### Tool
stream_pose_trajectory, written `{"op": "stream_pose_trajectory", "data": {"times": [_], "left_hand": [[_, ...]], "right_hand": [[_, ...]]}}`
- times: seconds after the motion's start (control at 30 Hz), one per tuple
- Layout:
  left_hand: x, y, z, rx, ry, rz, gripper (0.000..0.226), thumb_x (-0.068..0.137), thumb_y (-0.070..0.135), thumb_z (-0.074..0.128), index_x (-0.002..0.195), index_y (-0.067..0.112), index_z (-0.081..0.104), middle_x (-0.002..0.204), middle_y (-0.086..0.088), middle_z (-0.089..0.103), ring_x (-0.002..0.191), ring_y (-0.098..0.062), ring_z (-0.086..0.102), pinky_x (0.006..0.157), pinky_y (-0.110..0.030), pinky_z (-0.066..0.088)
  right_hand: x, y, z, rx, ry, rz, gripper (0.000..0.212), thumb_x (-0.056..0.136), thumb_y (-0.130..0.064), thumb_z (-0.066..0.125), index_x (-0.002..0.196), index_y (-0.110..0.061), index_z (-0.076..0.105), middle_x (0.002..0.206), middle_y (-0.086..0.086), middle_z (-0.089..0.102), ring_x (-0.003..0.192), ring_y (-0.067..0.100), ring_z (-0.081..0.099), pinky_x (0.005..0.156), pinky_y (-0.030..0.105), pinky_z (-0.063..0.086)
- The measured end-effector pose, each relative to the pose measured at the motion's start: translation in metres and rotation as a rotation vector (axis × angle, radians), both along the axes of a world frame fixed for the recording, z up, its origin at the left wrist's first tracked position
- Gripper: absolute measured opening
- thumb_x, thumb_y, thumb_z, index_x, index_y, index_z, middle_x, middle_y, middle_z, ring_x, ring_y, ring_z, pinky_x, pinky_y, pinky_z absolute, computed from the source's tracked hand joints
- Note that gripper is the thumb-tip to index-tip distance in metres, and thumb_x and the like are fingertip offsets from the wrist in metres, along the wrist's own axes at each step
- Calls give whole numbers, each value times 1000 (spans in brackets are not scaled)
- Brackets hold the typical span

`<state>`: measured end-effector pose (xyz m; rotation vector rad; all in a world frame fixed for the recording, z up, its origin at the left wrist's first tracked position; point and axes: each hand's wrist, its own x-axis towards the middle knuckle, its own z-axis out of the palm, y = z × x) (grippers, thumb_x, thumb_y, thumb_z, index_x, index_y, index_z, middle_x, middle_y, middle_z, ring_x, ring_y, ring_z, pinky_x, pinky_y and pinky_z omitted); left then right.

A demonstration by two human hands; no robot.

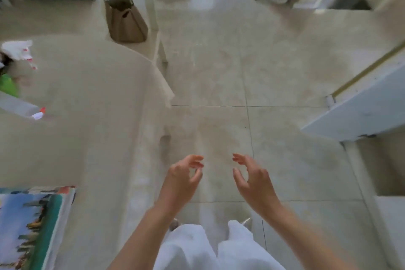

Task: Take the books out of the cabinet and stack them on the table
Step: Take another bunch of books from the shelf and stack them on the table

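Note:
A stack of books (32,226) with a colourful cover on top lies at the near left corner of the cream table (92,116). My left hand (183,176) and my right hand (252,178) hover side by side over the tiled floor, to the right of the table. Both are empty, with fingers curled and apart. The white cabinet (385,204) stands at the right edge, its pale door (359,112) swung open. The inside of the cabinet is mostly out of view and I see no books in it.
A spray bottle (19,107), a white bag (18,50) and something green (8,85) sit at the table's far left. A white chair (140,2) with a brown bag (126,22) stands beyond the table. White trouser legs (210,245) show below my hands.

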<state>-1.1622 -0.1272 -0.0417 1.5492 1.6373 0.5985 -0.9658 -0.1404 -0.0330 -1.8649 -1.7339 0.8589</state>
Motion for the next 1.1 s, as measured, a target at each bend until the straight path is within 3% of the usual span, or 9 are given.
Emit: {"op": "stream_pose_trajectory", "data": {"times": [0.13,0.27,0.47,0.73,1.1], "left_hand": [[105,6,-7,-1,-8,-169,25,84,6,65,104,20,69,87,12,72,81,-4,66,77,-21,50],[214,6,-10,5,-17,-301,23,87,11,65,106,23,67,88,15,70,83,-3,65,81,-22,52],[355,4,-21,-4,-71,-479,33,84,5,66,100,34,64,76,22,68,77,3,63,70,-20,45],[497,19,-21,24,-27,-761,29,80,28,57,104,43,58,83,16,69,85,-9,66,79,-38,54],[692,100,-25,42,28,-1024,31,88,15,60,116,29,61,85,22,65,90,-8,64,84,-34,53]], "right_hand": [[105,-32,0,-23,-55,-171,35,88,-13,58,123,-14,59,117,1,66,110,16,61,96,28,46],[203,-65,0,-25,-111,-312,36,90,-17,55,126,-14,57,121,0,63,114,18,57,96,30,45],[326,-109,3,-51,-145,-525,38,92,-18,55,129,-12,55,125,1,61,118,19,53,98,28,42],[437,-129,5,-69,-117,-790,41,95,-24,48,136,-17,48,132,-4,55,123,14,47,99,30,42],[608,-79,13,-78,-179,-1014,39,95,-25,50,134,-16,49,130,-1,57,122,17,49,99,28,39]]}}
